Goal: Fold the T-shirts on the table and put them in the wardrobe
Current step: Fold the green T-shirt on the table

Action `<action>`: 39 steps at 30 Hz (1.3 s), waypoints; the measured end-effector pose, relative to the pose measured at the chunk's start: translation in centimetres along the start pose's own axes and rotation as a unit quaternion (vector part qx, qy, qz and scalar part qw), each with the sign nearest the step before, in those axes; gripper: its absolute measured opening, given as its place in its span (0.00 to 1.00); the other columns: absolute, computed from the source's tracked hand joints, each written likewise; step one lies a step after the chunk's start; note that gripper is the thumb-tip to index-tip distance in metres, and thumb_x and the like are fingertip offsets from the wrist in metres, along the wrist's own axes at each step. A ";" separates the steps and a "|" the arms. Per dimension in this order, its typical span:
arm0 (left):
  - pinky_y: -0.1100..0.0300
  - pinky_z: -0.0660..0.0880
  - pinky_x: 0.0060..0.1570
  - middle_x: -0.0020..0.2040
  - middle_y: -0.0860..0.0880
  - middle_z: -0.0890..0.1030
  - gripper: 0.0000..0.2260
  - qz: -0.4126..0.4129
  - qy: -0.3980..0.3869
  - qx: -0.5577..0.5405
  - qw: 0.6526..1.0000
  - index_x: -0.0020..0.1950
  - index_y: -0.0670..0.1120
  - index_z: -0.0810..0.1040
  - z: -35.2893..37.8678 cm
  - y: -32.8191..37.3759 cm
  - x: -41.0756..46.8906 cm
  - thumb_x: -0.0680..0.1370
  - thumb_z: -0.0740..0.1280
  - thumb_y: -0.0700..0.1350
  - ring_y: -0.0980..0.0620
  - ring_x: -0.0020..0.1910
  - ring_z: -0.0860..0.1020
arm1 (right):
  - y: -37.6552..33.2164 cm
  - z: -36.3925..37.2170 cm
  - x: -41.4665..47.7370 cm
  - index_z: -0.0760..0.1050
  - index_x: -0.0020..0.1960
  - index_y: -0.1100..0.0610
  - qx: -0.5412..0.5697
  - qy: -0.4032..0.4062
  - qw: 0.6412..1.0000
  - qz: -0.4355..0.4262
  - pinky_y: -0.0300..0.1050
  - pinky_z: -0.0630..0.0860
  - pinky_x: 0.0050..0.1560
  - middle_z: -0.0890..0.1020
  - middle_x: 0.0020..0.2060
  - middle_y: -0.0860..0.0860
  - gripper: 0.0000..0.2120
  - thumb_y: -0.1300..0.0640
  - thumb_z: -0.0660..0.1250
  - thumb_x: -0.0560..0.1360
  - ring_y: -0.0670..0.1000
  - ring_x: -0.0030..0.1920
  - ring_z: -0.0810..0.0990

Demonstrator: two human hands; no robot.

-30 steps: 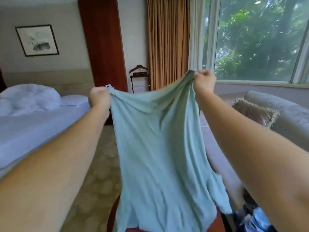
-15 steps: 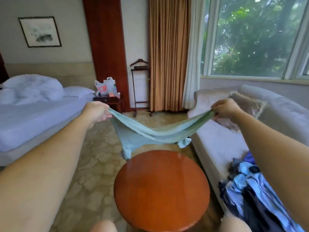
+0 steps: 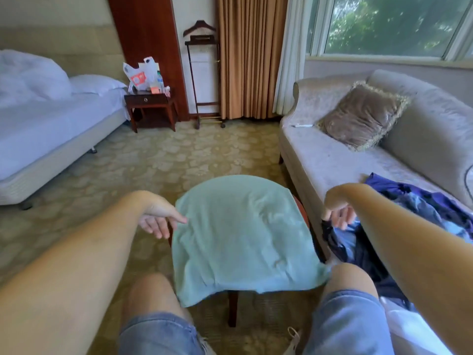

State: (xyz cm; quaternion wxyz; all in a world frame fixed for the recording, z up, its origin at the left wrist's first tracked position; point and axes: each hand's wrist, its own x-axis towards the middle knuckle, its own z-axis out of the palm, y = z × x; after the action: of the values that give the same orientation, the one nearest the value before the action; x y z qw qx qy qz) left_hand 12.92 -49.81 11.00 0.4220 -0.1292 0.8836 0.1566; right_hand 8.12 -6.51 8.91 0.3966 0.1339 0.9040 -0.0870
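Observation:
A pale green T-shirt (image 3: 240, 234) lies spread flat over the small round wooden table (image 3: 303, 212), hiding nearly all of its top and hanging over the near edge. My left hand (image 3: 160, 220) hovers at the shirt's left edge, fingers relaxed, a fingertip pointing at the cloth. My right hand (image 3: 339, 213) hangs just right of the table with loose fingers, holding nothing. A heap of blue and dark clothes (image 3: 399, 226) lies on the sofa to the right.
A grey sofa (image 3: 332, 160) with a brown cushion (image 3: 363, 116) runs along the right. A bed (image 3: 51, 129) stands at left, a nightstand (image 3: 151, 103) with bags behind it, then a valet stand (image 3: 202, 73). My knees flank the table's near edge.
The green T-shirt, stretched in the air between both hands, has been laid down over the round table. Both hands have let go of it and moved to its sides.

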 end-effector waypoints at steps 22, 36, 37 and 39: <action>0.37 0.39 0.74 0.80 0.46 0.38 0.35 0.090 0.319 0.119 0.936 0.80 0.55 0.43 8.3 6.5 24.6 0.77 0.45 0.70 0.43 0.78 0.37 | -13.7 12.2 18.9 0.43 0.79 0.46 -0.076 0.281 0.942 -0.170 0.61 0.41 0.76 0.41 0.79 0.51 0.39 0.28 0.41 0.74 0.53 0.78 0.38; 0.39 0.49 0.74 0.80 0.46 0.45 0.37 0.100 0.263 0.152 0.948 0.80 0.53 0.48 16.6 5.2 15.4 0.77 0.46 0.71 0.40 0.78 0.45 | -7.1 18.9 10.1 0.49 0.79 0.49 -0.075 0.252 0.949 -0.173 0.61 0.43 0.76 0.47 0.79 0.53 0.40 0.27 0.45 0.75 0.55 0.78 0.42; 0.41 0.53 0.73 0.80 0.45 0.50 0.36 0.100 0.264 0.150 0.947 0.79 0.52 0.52 16.3 5.4 14.9 0.77 0.47 0.71 0.39 0.77 0.51 | -7.1 18.9 9.7 0.54 0.78 0.50 -0.075 0.259 0.947 -0.172 0.62 0.45 0.75 0.51 0.78 0.54 0.39 0.28 0.49 0.75 0.56 0.78 0.45; 0.45 0.62 0.68 0.75 0.43 0.63 0.33 0.104 0.290 0.128 0.943 0.75 0.49 0.63 14.7 5.9 14.4 0.78 0.47 0.68 0.39 0.72 0.62 | -7.7 18.2 9.4 0.61 0.74 0.52 -0.080 0.279 0.944 -0.158 0.64 0.48 0.75 0.57 0.75 0.57 0.35 0.30 0.53 0.75 0.59 0.76 0.50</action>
State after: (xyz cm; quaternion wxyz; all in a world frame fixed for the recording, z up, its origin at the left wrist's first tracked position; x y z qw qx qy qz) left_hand 12.35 -40.16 -8.11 0.1415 -0.0213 0.9889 0.0411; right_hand 12.23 -16.97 -9.83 0.1187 -0.0243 0.9920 -0.0348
